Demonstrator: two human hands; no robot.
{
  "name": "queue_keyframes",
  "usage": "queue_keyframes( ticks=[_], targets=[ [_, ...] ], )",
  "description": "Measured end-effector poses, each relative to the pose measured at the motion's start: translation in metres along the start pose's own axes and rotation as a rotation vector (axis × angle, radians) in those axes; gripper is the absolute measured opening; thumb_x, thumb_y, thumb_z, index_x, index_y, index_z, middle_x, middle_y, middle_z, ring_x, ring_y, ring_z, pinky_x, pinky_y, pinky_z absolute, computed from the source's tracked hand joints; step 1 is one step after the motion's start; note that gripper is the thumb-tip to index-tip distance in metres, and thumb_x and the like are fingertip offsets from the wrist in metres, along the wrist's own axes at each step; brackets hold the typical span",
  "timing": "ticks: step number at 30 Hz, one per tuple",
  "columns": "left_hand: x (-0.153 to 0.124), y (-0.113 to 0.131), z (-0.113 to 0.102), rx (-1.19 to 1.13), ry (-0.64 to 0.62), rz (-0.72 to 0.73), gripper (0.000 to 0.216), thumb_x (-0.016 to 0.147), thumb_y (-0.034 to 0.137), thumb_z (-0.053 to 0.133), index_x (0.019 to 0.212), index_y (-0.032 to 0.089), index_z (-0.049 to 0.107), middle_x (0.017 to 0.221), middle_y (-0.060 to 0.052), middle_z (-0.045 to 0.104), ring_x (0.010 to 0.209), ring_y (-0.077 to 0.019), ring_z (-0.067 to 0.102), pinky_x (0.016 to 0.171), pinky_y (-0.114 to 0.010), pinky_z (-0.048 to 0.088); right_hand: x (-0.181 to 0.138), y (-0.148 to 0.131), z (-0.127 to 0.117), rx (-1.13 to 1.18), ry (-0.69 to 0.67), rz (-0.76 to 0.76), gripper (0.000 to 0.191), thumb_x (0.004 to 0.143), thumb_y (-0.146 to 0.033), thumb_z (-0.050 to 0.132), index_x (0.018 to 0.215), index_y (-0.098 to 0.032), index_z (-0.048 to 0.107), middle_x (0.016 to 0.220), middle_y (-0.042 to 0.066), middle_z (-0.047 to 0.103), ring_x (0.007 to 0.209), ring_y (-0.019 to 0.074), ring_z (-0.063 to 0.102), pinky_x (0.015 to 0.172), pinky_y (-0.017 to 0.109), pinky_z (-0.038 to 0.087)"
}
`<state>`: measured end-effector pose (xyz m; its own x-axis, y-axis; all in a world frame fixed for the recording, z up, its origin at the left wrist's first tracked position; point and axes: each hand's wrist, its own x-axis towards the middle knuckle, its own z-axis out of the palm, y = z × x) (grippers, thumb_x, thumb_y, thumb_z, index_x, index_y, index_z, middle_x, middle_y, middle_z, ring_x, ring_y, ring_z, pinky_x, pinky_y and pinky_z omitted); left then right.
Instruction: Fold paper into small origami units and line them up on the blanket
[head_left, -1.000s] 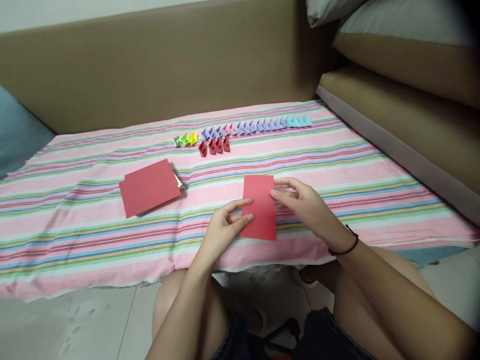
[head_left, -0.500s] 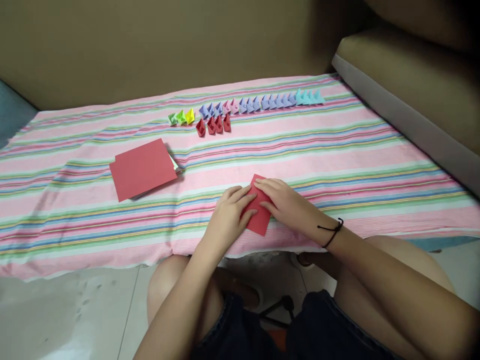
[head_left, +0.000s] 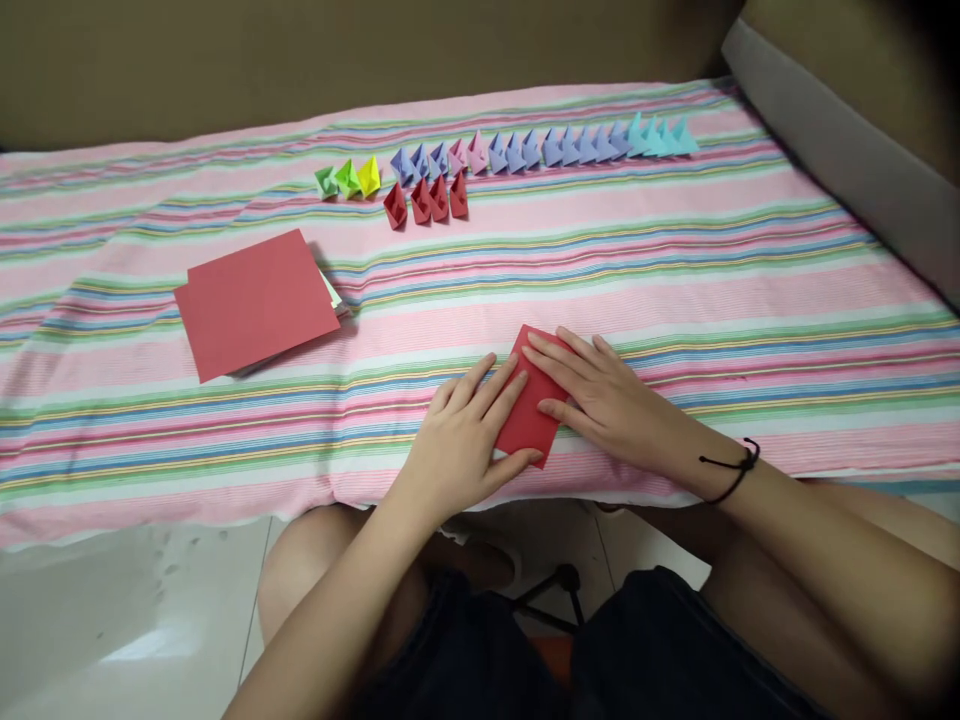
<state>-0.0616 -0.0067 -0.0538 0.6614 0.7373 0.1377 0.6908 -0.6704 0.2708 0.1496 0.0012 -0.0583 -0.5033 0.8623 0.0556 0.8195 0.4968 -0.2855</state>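
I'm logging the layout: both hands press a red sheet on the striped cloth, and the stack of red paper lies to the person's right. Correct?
No. The head view shows the stack of red paper to the person's left, not right. Otherwise yes: left hand and right hand press the red sheet on the striped cloth.

From the folded red paper sheet (head_left: 534, 410), the pink striped cloth (head_left: 750, 300) lies bare toward 3 o'clock. A flat red paper stack (head_left: 255, 305) sits at 10 o'clock, rows of small paper boats (head_left: 510, 155) at 12.
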Motion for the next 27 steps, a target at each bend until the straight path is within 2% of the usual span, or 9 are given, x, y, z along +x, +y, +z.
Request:
queue_keyframes(
  ticks=[6, 13, 17, 20, 23, 25, 27],
  targets=[
    [0.000, 0.002, 0.001, 0.018, -0.014, 0.000, 0.071, 0.087, 0.057, 0.039, 0.142, 0.014, 0.032, 0.152, -0.009, 0.029, 0.140, -0.0277, 0.021, 0.108, -0.042, 0.024, -0.001, -0.001, -0.002, -0.025, -0.033, 0.012, 0.064, 0.093, -0.054, 0.031, 0.147, -0.023, 0.021, 0.154, 0.001, 0.021, 0.143, 0.0248, 0.013, 0.114, 0.051, 0.015],
    [-0.001, 0.001, 0.002, 0.005, -0.008, 0.001, 0.071, 0.087, 0.058, 0.039, 0.144, 0.016, 0.029, 0.151, -0.008, 0.030, 0.141, -0.0268, 0.020, 0.109, -0.042, 0.023, -0.002, -0.002, -0.001, -0.026, -0.045, 0.013, 0.063, 0.093, -0.053, 0.029, 0.146, -0.019, 0.023, 0.154, 0.002, 0.021, 0.142, 0.0257, 0.014, 0.114, 0.052, 0.016],
    [-0.001, 0.000, 0.003, -0.003, -0.012, 0.002, 0.072, 0.087, 0.057, 0.039, 0.144, 0.015, 0.029, 0.152, -0.008, 0.029, 0.140, -0.0271, 0.020, 0.109, -0.042, 0.022, 0.000, 0.003, -0.006, 0.017, -0.023, -0.010, 0.062, 0.093, -0.049, 0.037, 0.146, -0.020, 0.024, 0.153, 0.005, 0.025, 0.141, 0.0288, 0.019, 0.112, 0.055, 0.020],
    [-0.001, -0.001, 0.001, -0.007, -0.014, 0.002, 0.065, 0.090, 0.051, 0.038, 0.143, 0.015, 0.031, 0.151, -0.007, 0.030, 0.140, -0.0265, 0.021, 0.108, -0.042, 0.023, 0.001, 0.011, -0.015, 0.087, 0.034, -0.139, 0.056, 0.089, -0.042, 0.050, 0.139, -0.019, 0.039, 0.147, 0.009, 0.037, 0.138, 0.0300, 0.026, 0.110, 0.054, 0.026],
    [0.000, -0.001, 0.000, -0.018, -0.009, 0.001, 0.056, 0.093, 0.043, 0.037, 0.142, 0.016, 0.033, 0.151, -0.007, 0.031, 0.140, -0.0258, 0.023, 0.108, -0.041, 0.024, 0.002, 0.015, -0.025, 0.145, 0.065, -0.358, 0.030, 0.086, -0.029, 0.057, 0.114, -0.018, 0.062, 0.128, 0.009, 0.058, 0.124, 0.0258, 0.047, 0.105, 0.045, 0.038],
    [0.000, -0.001, -0.001, -0.026, -0.003, 0.001, 0.056, 0.093, 0.042, 0.037, 0.141, 0.016, 0.035, 0.151, -0.007, 0.031, 0.139, -0.0259, 0.024, 0.108, -0.041, 0.025, 0.001, 0.013, -0.028, 0.156, 0.064, -0.444, 0.020, 0.087, -0.020, 0.055, 0.103, -0.017, 0.067, 0.114, 0.007, 0.067, 0.111, 0.0221, 0.057, 0.098, 0.040, 0.045],
    [0.000, -0.002, 0.000, -0.033, 0.007, -0.004, 0.057, 0.092, 0.044, 0.038, 0.141, 0.016, 0.035, 0.151, -0.007, 0.032, 0.139, -0.0261, 0.024, 0.108, -0.041, 0.024, 0.000, 0.009, -0.028, 0.136, 0.081, -0.482, 0.021, 0.089, -0.015, 0.051, 0.102, -0.016, 0.067, 0.106, 0.006, 0.070, 0.104, 0.0205, 0.060, 0.092, 0.037, 0.049]
  ],
)
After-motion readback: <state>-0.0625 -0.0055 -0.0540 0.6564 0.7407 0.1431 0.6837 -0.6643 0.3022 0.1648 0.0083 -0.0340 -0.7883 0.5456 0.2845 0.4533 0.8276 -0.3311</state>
